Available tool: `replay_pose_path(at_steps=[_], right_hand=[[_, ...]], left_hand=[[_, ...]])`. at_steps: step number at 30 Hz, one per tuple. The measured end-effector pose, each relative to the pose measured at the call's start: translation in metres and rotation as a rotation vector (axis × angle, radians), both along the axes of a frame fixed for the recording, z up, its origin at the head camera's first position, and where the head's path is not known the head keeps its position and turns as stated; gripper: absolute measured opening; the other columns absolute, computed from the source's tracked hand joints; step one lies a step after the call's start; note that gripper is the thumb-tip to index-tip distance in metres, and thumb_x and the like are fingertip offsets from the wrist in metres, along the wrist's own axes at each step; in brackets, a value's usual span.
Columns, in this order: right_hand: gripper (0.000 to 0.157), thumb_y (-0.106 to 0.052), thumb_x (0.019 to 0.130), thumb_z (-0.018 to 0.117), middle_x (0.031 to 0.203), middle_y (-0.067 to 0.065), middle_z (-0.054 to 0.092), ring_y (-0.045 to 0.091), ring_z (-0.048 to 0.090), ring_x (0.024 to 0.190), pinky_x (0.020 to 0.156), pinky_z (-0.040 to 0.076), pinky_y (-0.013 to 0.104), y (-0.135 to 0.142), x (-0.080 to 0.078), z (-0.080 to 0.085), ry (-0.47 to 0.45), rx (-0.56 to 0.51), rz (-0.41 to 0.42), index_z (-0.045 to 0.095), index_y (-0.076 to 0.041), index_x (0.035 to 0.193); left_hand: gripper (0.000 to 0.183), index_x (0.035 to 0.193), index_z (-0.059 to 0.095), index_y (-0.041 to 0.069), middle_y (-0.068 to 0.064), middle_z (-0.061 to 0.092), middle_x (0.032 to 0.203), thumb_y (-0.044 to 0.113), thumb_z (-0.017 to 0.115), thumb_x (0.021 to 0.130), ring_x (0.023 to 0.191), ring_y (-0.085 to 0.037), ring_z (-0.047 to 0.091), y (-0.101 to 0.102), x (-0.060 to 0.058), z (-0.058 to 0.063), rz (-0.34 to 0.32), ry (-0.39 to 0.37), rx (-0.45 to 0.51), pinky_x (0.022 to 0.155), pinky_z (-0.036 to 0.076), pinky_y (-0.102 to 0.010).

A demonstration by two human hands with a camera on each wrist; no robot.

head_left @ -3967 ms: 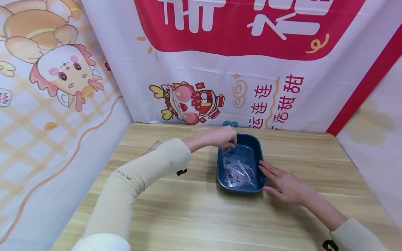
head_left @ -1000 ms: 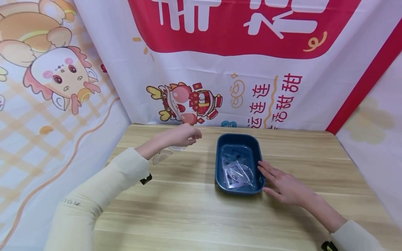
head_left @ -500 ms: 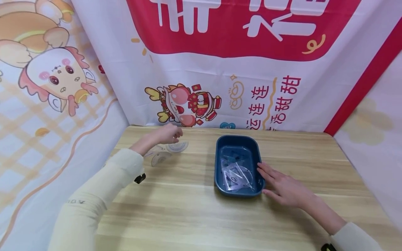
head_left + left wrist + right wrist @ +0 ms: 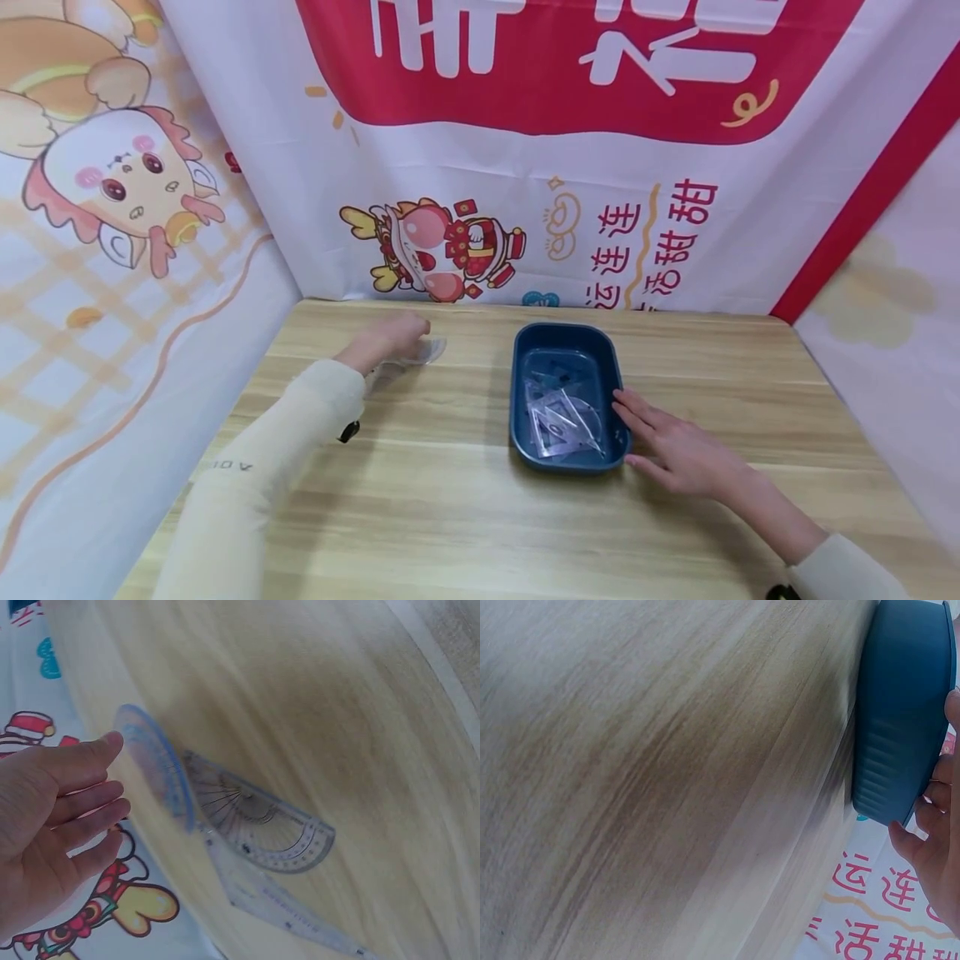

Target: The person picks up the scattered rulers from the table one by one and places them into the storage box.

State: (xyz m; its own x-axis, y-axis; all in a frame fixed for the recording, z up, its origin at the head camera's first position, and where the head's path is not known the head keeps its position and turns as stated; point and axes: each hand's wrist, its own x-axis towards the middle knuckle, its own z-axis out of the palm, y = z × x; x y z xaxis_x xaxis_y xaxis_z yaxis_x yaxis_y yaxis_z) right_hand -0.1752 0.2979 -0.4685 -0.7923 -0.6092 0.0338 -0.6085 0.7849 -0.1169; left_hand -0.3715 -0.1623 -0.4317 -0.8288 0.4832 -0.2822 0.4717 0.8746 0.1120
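Note:
My left hand (image 4: 397, 335) is over the back left of the table, its fingers loosely bent. In the left wrist view its fingertips are right beside a blue-tinted protractor (image 4: 159, 769). A clear protractor (image 4: 262, 817) with dark markings lies next to that one, partly over a clear flat drawing tool (image 4: 277, 900) with a straight edge. My right hand (image 4: 678, 450) rests its extended fingers against the right side of a dark blue box (image 4: 572, 467). Inside the box lie clear plastic drawing pieces (image 4: 562, 425), among them a set square, overlapping each other.
The wooden table (image 4: 450, 517) meets a printed white and red cloth (image 4: 465, 150) along its back edge. Another printed cloth (image 4: 90, 333) hangs at the left. Bare wood separates the left hand from the box.
My left hand has gone from over the box to the drawing tools at the back left, lowering slightly in the last half second. My right hand has stayed at the box.

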Motion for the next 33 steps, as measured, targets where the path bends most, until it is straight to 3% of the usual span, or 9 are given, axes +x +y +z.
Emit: replay_pose_path(at_steps=[4,7,16,23,29,33], right_hand=[[0.075,-0.056,0.098,0.051,0.166,0.006,0.025,0.026,0.036,0.148,0.11,0.045,0.047,-0.002,0.0,0.0,0.006,-0.011,0.007,0.034,-0.011,0.155],[0.075,-0.056,0.098,0.051,0.166,0.006,0.024,0.026,0.035,0.149,0.11,0.045,0.047,-0.003,0.0,0.001,0.004,-0.01,0.007,0.033,-0.011,0.155],[0.075,-0.057,0.099,0.048,0.166,0.006,0.023,0.026,0.035,0.149,0.11,0.045,0.047,-0.002,-0.002,0.001,0.01,-0.009,0.011,0.033,-0.01,0.155],[0.075,-0.057,0.099,0.048,0.166,0.005,0.023,0.026,0.034,0.149,0.11,0.045,0.046,-0.002,-0.002,-0.001,0.017,0.001,0.017,0.033,-0.011,0.155],[0.075,-0.056,0.099,0.049,0.166,0.006,0.023,0.026,0.034,0.149,0.11,0.045,0.046,-0.001,0.0,-0.002,0.01,0.0,0.007,0.034,-0.01,0.155],[0.074,-0.055,0.099,0.051,0.166,0.007,0.024,0.027,0.034,0.149,0.11,0.045,0.046,0.001,0.0,-0.002,0.012,0.001,0.009,0.034,-0.009,0.155]], left_hand=[[0.024,0.104,0.066,0.007,-0.008,0.065,0.099,0.014,0.076,0.083,0.086,-0.023,0.06,-0.001,0.0,-0.009,0.014,0.013,-0.026,0.081,0.054,-0.039],[0.023,0.098,0.064,0.009,-0.006,0.061,0.095,0.016,0.079,0.082,0.082,-0.022,0.058,0.0,0.0,-0.014,0.013,0.022,-0.056,0.077,0.052,-0.037],[0.033,0.105,0.061,0.006,-0.009,0.06,0.097,0.008,0.077,0.076,0.085,-0.024,0.057,0.0,-0.007,-0.016,0.053,-0.045,0.006,0.076,0.053,-0.036],[0.05,0.118,0.059,0.005,-0.011,0.056,0.108,0.014,0.079,0.073,0.095,-0.025,0.054,-0.005,-0.01,-0.019,0.103,-0.081,0.018,0.085,0.051,-0.04],[0.03,0.097,0.063,0.009,-0.009,0.055,0.102,0.015,0.082,0.074,0.091,-0.024,0.054,-0.005,-0.011,-0.023,0.082,-0.035,0.043,0.083,0.05,-0.038],[0.021,0.091,0.061,0.01,-0.008,0.058,0.094,0.007,0.078,0.078,0.086,-0.024,0.054,-0.003,-0.013,-0.027,0.033,0.013,0.08,0.08,0.049,-0.038]])
